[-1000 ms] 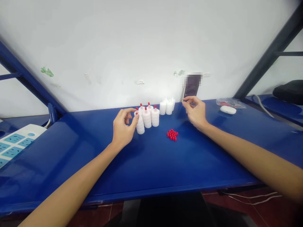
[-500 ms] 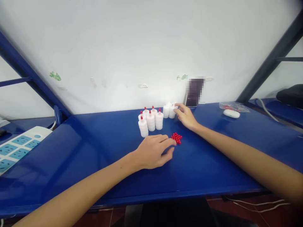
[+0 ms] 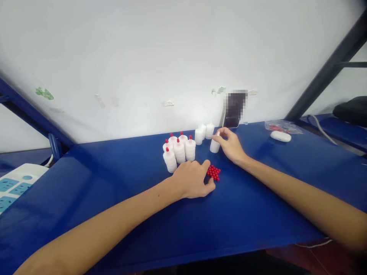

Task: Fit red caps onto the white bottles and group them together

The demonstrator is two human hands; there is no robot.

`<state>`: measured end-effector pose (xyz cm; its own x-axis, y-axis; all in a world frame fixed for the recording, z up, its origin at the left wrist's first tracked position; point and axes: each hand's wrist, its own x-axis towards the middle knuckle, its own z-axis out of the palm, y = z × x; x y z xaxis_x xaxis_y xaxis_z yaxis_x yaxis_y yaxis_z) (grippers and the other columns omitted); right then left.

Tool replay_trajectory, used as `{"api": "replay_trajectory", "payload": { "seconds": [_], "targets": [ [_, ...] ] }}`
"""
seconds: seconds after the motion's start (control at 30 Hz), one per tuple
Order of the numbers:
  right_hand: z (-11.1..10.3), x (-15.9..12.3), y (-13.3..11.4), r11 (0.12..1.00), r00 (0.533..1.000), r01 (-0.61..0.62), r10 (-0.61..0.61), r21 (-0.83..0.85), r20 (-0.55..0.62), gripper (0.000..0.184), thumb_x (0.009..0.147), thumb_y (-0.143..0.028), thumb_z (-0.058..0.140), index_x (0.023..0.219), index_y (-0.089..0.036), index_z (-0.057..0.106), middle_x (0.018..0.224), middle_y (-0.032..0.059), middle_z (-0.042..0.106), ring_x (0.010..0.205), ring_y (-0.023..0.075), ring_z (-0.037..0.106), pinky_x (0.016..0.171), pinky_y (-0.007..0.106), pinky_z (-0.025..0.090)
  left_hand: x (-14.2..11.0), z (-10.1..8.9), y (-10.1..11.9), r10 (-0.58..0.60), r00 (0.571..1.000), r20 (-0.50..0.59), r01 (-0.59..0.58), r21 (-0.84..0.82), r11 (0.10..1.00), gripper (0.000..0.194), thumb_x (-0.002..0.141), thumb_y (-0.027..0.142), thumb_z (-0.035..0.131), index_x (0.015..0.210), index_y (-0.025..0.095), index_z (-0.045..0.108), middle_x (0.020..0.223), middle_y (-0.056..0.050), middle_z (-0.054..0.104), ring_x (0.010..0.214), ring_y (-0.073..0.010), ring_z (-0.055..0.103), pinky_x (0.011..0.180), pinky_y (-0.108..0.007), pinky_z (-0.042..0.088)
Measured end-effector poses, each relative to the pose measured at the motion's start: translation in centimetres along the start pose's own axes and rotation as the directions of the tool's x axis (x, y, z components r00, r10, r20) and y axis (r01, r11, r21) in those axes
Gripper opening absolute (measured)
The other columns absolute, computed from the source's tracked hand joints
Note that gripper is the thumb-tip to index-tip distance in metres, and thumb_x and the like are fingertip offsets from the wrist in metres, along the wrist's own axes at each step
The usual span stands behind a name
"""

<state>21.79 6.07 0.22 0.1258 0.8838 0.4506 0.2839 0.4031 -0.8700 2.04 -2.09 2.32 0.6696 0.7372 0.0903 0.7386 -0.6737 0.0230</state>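
Presently, white bottle [image 3: 215, 147] pinched near nozzle by right hand [image 3: 231, 146], its grip nearly closed, beyond red caps [image 3: 214, 173] on worktop [image 3: 246, 208]. Left hand [image 3: 192, 179] lowered palm-down, thumb and forefinger parted at caps' left edge.

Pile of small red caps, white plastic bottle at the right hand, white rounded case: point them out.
Pile of small red caps [image 3: 214, 173]: head view, middle of the pile.
White plastic bottle [image 3: 215, 147] at the right hand [image 3: 232, 146]: head view, lower body.
White rounded case [image 3: 281, 136]: head view, top surface.
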Motion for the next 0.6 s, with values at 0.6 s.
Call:
{"api": "replay_trajectory", "payload": {
  "seconds": [0.6],
  "targets": [
    [-0.2, -1.0, -2.2, 0.961, 0.932, -0.244, 0.195, 0.13, 0.306, 0.03, 0.07, -0.036, 0.07, 0.093, -0.02, 0.059, 0.081, 0.0045, 0.074, 0.07, 0.0201, 0.066, 0.061, 0.03, 0.047, 1.0, 0.3, -0.4, 0.047, 0.998, 0.038, -0.05, 0.091, 0.995, 0.038, 0.096, 0.046, 0.036, 0.096, 0.016, 0.06, 0.074, -0.01, 0.068, 0.062, -0.0269, 0.066, 0.054, -0.034, 0.046]
  ]
}}
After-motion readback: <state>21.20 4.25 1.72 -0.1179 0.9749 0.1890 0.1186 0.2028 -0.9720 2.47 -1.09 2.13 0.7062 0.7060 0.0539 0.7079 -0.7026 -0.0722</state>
